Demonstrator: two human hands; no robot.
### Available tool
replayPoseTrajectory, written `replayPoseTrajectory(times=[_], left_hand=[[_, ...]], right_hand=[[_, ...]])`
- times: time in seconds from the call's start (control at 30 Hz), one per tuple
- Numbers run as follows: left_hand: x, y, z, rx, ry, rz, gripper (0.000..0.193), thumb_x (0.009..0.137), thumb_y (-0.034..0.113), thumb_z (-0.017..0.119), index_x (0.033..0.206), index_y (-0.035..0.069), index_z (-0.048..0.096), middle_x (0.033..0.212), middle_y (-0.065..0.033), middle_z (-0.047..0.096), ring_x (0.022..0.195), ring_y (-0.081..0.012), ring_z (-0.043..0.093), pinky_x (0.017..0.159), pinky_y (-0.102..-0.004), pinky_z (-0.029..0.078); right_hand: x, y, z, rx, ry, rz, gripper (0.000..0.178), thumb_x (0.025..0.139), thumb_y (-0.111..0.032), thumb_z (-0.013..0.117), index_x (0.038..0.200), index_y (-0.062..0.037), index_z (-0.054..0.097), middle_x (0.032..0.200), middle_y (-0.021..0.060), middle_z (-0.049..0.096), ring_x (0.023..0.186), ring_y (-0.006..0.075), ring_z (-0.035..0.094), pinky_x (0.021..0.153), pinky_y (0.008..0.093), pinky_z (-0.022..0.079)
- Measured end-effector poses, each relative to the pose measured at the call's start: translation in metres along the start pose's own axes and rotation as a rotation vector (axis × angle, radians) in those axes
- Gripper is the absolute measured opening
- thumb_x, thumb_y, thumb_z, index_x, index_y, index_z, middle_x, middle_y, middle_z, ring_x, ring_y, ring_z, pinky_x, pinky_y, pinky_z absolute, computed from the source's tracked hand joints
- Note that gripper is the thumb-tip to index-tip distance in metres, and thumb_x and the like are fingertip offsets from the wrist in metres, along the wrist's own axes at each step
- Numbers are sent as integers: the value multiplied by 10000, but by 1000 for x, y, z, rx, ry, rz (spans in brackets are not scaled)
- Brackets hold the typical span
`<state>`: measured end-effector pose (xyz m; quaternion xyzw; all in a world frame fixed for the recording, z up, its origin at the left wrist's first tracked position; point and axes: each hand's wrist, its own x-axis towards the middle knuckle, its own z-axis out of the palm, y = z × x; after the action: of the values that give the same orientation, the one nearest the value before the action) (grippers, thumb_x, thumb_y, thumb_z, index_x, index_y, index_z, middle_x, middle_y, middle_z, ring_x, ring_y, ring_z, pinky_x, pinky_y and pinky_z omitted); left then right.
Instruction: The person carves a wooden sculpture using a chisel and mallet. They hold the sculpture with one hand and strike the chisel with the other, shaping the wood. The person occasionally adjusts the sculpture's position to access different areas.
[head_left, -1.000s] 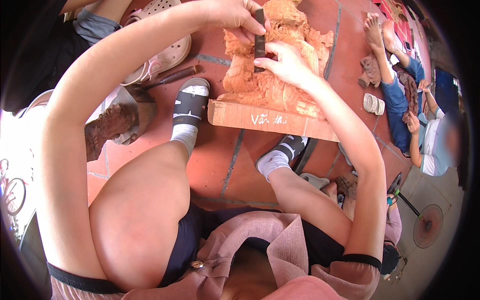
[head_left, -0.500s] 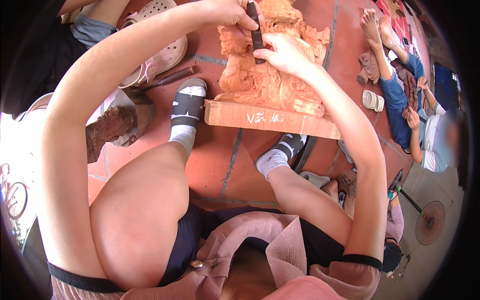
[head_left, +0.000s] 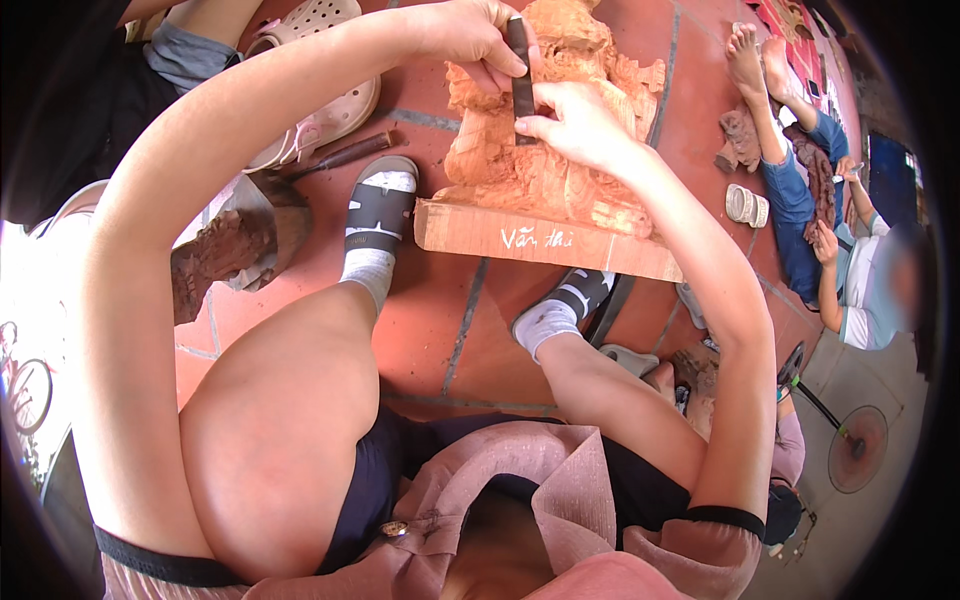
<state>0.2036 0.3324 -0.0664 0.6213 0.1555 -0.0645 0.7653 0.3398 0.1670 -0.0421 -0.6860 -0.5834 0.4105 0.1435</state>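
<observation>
A pale orange wood carving (head_left: pixel 520 165) stands in front of me on its block base (head_left: pixel 470 228), which has white handwriting on its near face. My left hand (head_left: pixel 468 38) pinches the far end of a narrow black strip (head_left: pixel 520 62), thumb on top. My right hand (head_left: pixel 582 122) grips the near end of the same strip, its thumb pressed on it. The strip lies over the upper part of the carving; its kind is unclear to me. Both hands hide part of the carved relief beneath them.
Red floor tiles (head_left: pixel 420 340) lie around my sandalled feet. To the left are a wooden-handled tool (head_left: pixel 350 152), a dark carved piece (head_left: pixel 215 262) and another person's pale clog (head_left: pixel 345 105). At the right, a seated person (head_left: pixel 800 200) holds a brown carving; a fan (head_left: pixel 858 447) stands lower down.
The strip and both hands have moved slightly down and to the right in the picture. The carving has also shifted a little to the right in view. Both hands keep their hold.
</observation>
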Motion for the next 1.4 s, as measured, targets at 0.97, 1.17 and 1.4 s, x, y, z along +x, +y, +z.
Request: replayPoseTrajectory(times=[0.97, 1.17, 1.4], left_hand=[[-2, 7, -6, 163, -33, 24, 162, 785, -48, 669, 931, 22, 674, 805, -37, 679, 710, -124, 650, 648, -259, 553], [-10, 10, -7, 187, -41, 2, 170, 794, -43, 664, 950, 24, 676, 818, -42, 685, 696, -124, 651, 638, -259, 555], [-19, 23, -2, 406, -13, 122, 115, 814, -36, 648, 915, 8, 680, 802, -22, 679, 706, -84, 617, 654, -238, 516]], right_hand=[[2, 5, 18, -222, 155, -146, 241, 828, -274, 670, 868, -37, 657, 808, 166, 644, 786, 346, 633, 709, 451, 478], [-1, -2, 16, -220, 127, -161, 235, 840, -264, 656, 851, -30, 652, 797, 169, 635, 784, 339, 633, 709, 451, 478], [5, 2, 14, -160, 217, -94, 194, 850, -213, 640, 869, -20, 659, 763, 145, 635, 668, 300, 631, 648, 409, 492]])
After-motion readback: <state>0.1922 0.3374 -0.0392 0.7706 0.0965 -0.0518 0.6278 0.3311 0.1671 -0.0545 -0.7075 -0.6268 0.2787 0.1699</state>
